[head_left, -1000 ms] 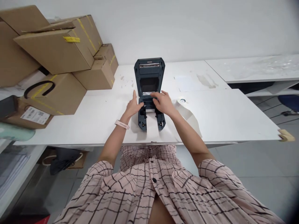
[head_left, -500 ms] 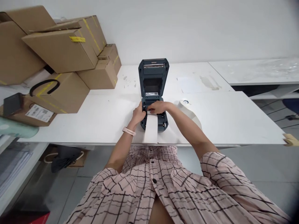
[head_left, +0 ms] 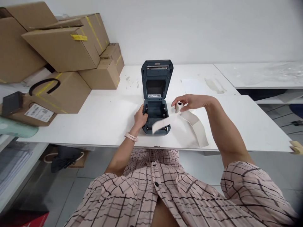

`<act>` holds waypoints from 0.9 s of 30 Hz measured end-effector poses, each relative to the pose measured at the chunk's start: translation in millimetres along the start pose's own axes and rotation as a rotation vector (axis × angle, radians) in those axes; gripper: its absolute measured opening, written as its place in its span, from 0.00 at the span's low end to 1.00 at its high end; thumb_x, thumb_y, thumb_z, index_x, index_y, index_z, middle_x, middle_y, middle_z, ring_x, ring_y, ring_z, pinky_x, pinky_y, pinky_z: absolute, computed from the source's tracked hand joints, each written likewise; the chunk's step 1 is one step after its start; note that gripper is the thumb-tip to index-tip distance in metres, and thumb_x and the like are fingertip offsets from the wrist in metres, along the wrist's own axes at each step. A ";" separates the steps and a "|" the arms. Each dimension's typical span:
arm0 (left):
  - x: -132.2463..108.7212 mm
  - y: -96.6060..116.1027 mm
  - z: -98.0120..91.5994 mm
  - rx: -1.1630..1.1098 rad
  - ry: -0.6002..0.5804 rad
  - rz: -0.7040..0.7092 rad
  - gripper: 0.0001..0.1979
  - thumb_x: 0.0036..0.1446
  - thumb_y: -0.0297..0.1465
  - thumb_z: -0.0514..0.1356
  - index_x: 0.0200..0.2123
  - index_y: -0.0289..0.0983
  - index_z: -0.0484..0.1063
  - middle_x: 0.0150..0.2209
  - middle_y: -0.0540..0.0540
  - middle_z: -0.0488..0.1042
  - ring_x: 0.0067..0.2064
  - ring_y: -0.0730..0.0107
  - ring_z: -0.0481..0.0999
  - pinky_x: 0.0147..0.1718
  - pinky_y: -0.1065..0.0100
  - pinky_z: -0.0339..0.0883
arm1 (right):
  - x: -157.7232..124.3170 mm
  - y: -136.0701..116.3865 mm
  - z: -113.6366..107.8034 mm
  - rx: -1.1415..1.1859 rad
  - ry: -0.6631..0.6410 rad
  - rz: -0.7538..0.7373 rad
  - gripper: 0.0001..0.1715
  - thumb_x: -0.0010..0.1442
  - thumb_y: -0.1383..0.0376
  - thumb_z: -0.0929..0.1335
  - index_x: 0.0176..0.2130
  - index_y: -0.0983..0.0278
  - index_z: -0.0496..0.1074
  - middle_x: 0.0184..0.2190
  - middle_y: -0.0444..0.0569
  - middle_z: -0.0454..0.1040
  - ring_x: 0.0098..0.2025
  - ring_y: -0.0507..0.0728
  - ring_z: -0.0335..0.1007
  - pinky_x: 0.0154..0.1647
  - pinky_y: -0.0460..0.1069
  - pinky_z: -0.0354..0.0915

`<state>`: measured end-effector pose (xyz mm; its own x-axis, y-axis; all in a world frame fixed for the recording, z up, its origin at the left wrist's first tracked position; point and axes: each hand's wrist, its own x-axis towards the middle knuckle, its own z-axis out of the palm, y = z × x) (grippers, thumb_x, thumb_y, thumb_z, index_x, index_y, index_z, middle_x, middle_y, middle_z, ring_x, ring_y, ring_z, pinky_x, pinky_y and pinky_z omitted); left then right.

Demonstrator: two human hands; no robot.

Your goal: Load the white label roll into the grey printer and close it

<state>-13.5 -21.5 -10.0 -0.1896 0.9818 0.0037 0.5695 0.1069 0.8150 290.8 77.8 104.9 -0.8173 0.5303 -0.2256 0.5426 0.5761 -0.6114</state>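
Note:
A dark label printer (head_left: 156, 121) stands on the white table with its lid (head_left: 157, 74) raised and its roll bay bare. At its left side, my left hand (head_left: 140, 116) is closed on the edge of the base, thumb over the rim. To the right of the printer, my right hand (head_left: 193, 101) has its fingers around a small white label roll (head_left: 179, 108). From that roll a loose paper strip (head_left: 163, 124) trails left over the front of the printer. A second curling paper strip (head_left: 196, 127) hangs down below my right hand; where it begins is hidden.
Cardboard boxes (head_left: 59, 50) are stacked on the table's left part, with a green cylinder (head_left: 17, 128) at the left edge. A sheet of paper (head_left: 191, 85) lies behind my right hand. The table's front edge (head_left: 113, 146) runs close to my body.
My right hand has moved right, out of the printer, taking the label roll and its paper strip along. My left hand stays at the printer's left side.

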 end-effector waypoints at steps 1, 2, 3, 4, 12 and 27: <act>0.5 -0.7 0.4 0.006 0.001 -0.017 0.40 0.56 0.26 0.56 0.73 0.41 0.58 0.65 0.43 0.74 0.65 0.48 0.73 0.65 0.48 0.65 | 2.3 5.9 1.5 -0.044 -0.002 0.074 0.24 0.56 0.59 0.74 0.52 0.54 0.79 0.49 0.48 0.80 0.46 0.61 0.75 0.49 0.54 0.70; 0.9 -1.4 0.9 0.011 0.005 -0.035 0.40 0.56 0.26 0.56 0.73 0.40 0.58 0.65 0.43 0.73 0.65 0.48 0.73 0.66 0.48 0.64 | 7.3 11.4 4.4 -0.092 -0.001 0.145 0.22 0.54 0.63 0.74 0.50 0.55 0.80 0.49 0.49 0.80 0.45 0.62 0.75 0.47 0.54 0.70; 1.3 -1.9 1.3 0.014 0.010 -0.047 0.40 0.56 0.26 0.57 0.73 0.41 0.58 0.66 0.43 0.73 0.65 0.48 0.73 0.66 0.49 0.64 | 14.4 16.2 8.2 -0.145 0.003 0.205 0.22 0.53 0.67 0.73 0.49 0.56 0.80 0.49 0.50 0.80 0.45 0.62 0.76 0.45 0.54 0.70; 1.6 -2.2 1.5 0.017 0.016 -0.050 0.40 0.56 0.26 0.57 0.73 0.42 0.58 0.65 0.44 0.74 0.65 0.49 0.73 0.66 0.49 0.63 | 23.1 20.3 12.9 -0.200 0.010 0.249 0.22 0.53 0.70 0.73 0.48 0.57 0.80 0.49 0.51 0.80 0.45 0.62 0.76 0.44 0.53 0.70; 2.0 -2.1 1.5 0.012 0.030 -0.046 0.40 0.56 0.25 0.57 0.72 0.41 0.60 0.61 0.43 0.77 0.62 0.50 0.76 0.65 0.49 0.66 | 86.1 39.1 46.8 -0.400 0.055 0.326 0.24 0.50 0.80 0.72 0.45 0.60 0.79 0.49 0.53 0.80 0.52 0.65 0.77 0.51 0.54 0.70; 5.9 -10.7 5.8 -0.178 0.032 -0.068 0.44 0.50 0.24 0.60 0.72 0.41 0.60 0.62 0.44 0.77 0.64 0.53 0.74 0.66 0.53 0.66 | -49.0 122.9 45.9 0.525 0.335 0.285 0.43 0.42 0.60 0.77 0.58 0.59 0.73 0.63 0.57 0.75 0.64 0.68 0.70 0.64 0.63 0.68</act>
<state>-16.1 -16.0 -22.1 -0.2494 0.9676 -0.0388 0.4049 0.1406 0.9035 388.5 94.1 6.1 -0.5064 0.8290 -0.2374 0.4923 0.0519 -0.8689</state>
